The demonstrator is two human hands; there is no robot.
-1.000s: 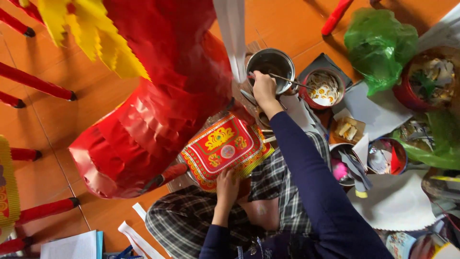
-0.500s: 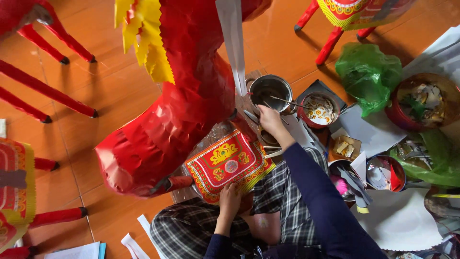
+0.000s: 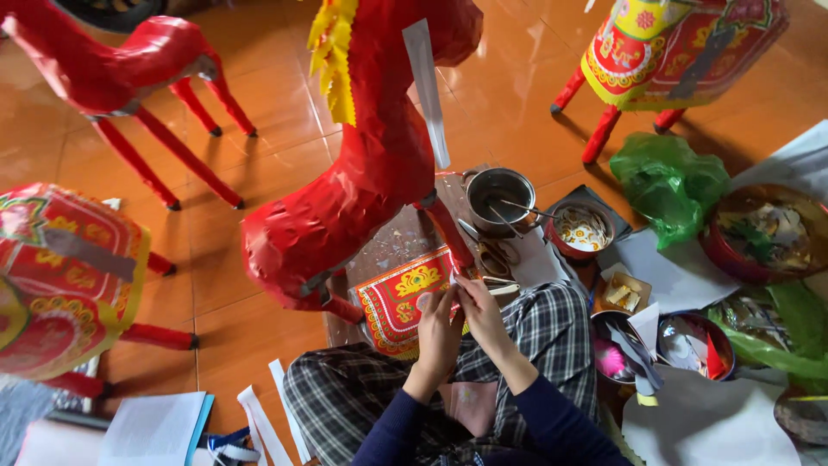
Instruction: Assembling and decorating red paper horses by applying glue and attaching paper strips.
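the floor (image 3: 517,95) is glossy orange-brown tile with thin pale grout lines, and soft daylight glints off it. a worn dark board (image 3: 401,242) lies flat on the tiles, and white paper sheets (image 3: 690,276) cover the floor at right.

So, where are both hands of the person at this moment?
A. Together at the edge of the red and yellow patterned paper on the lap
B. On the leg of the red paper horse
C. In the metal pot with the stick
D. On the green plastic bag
A: the left hand and the right hand meet at the edge of the patterned paper, apart from the metal pot.
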